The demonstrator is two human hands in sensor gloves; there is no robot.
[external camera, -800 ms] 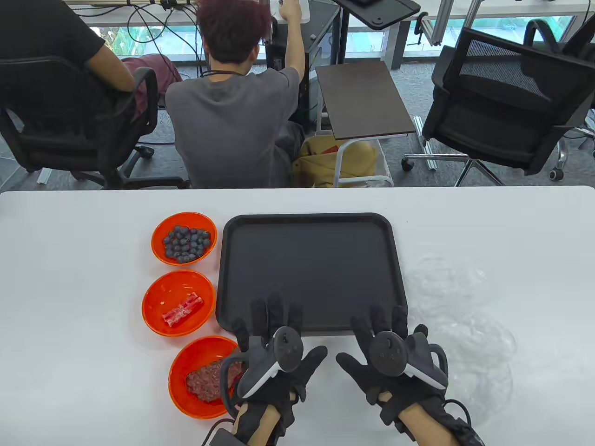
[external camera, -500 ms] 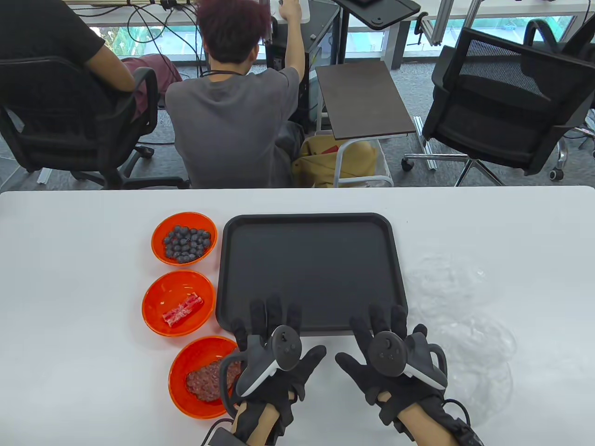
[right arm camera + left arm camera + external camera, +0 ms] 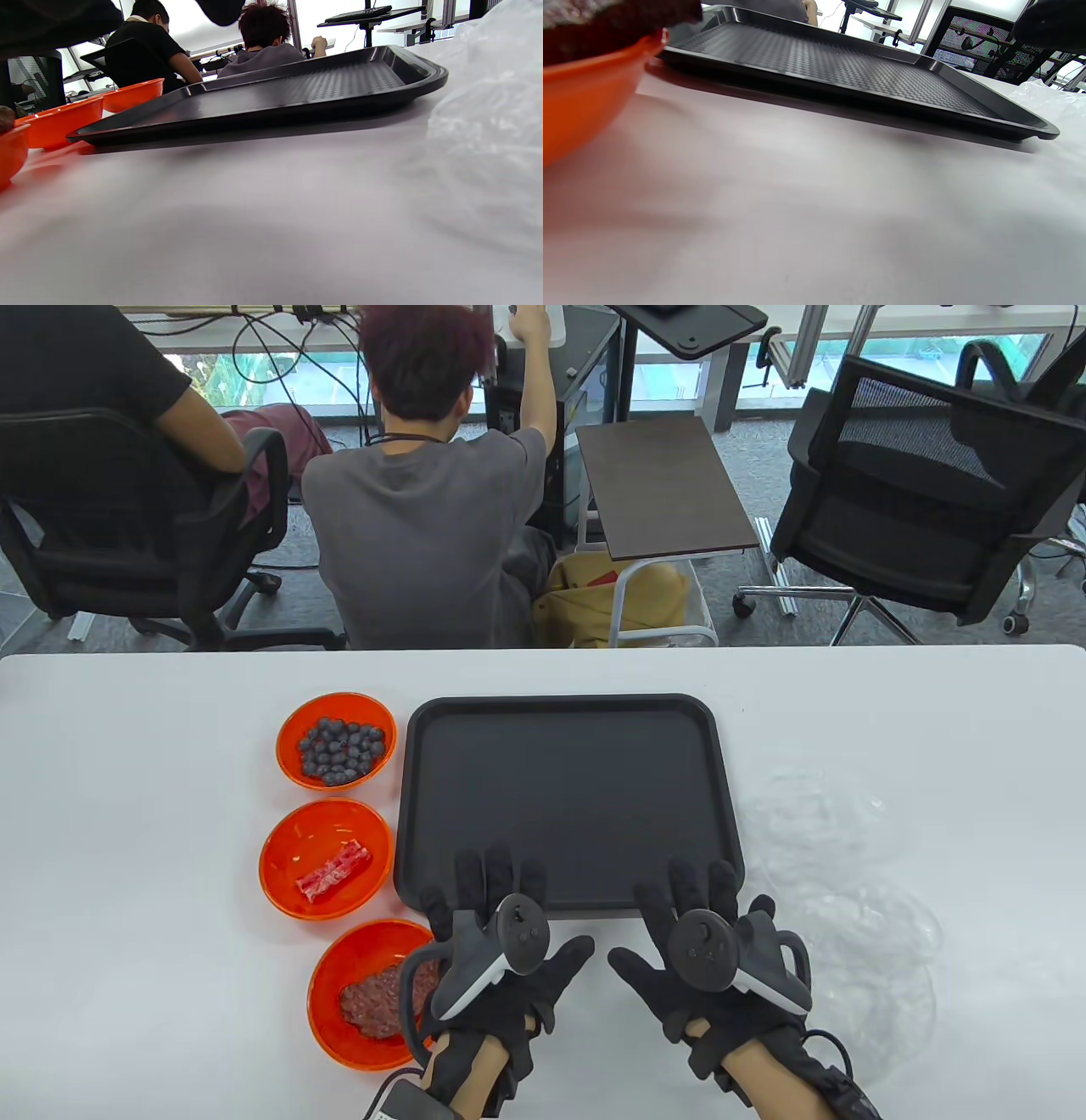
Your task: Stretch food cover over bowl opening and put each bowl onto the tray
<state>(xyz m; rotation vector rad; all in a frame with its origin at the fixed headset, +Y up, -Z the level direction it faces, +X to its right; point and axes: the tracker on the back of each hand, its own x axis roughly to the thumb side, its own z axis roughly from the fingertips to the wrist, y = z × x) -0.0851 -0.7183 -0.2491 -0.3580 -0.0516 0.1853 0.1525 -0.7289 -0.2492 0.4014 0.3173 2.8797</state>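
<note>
- My left hand (image 3: 496, 963) and right hand (image 3: 708, 963) lie flat, fingers spread, holding nothing, fingertips over the tray's (image 3: 564, 712) near edge.
- The clear food covers (image 3: 848, 899) lie just right of my right hand, so that hand is nearer.
- Three orange bowls (image 3: 327, 857) run in a column left of the tray, uncovered.

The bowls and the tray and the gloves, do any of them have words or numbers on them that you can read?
None: no word, number or brand can be read in any view.
The three orange bowls are plain.
The black tray bears only a woven pattern.
The clear food covers show no print.
The trackers on the left hand and right hand show no legible marking.
</note>
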